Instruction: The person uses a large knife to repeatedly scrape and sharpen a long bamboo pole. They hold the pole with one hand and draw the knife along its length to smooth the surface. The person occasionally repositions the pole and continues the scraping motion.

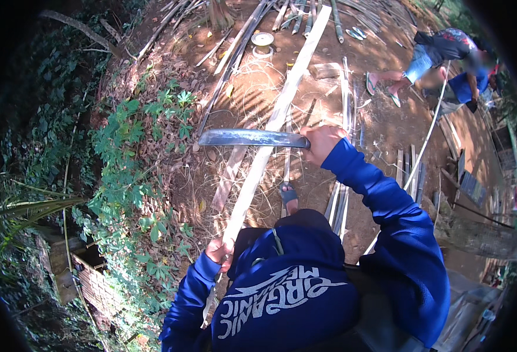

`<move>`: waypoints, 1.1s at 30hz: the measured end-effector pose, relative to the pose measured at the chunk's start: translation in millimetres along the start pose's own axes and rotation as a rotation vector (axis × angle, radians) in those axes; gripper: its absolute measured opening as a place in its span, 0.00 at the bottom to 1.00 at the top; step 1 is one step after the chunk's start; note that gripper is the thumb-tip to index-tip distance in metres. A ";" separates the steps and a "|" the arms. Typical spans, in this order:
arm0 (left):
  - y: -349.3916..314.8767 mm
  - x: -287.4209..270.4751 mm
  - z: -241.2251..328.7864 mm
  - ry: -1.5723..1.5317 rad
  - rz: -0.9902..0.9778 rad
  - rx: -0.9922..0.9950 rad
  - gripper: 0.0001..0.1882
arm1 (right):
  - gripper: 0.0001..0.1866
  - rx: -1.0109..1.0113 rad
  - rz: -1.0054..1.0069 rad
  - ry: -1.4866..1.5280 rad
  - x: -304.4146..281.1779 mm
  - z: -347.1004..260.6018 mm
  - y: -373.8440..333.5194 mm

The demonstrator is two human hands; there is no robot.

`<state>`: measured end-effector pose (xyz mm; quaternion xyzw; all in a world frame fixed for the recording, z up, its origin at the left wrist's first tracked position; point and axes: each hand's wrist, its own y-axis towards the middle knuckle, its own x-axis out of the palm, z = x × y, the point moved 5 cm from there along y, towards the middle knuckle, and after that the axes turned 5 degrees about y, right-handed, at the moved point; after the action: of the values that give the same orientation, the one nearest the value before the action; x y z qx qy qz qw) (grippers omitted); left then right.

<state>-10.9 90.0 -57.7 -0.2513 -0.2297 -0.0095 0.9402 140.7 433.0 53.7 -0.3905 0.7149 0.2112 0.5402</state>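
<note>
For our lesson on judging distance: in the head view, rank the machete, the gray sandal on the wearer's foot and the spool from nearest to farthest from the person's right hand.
1. Machete: gripped in the right hand, blade pointing left.
2. Gray sandal: below the hand, to its left.
3. Spool: farther ahead on the ground, also left.

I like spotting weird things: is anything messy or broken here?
It looks a bit messy: thin pale strands lie scattered over the ground around the long strip in the left hand. Nothing looks plainly broken; the curved blade in the right hand seems whole.
</note>
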 end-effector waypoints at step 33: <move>-12.2 4.2 -4.9 -0.198 0.037 -0.022 0.17 | 0.15 -0.010 0.018 -0.289 -63.8 9.3 81.7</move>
<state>-6.6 77.4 -53.9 -0.2653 -0.3165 0.0304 0.9102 89.2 510.2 100.7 -0.3525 0.6319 0.2737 0.6336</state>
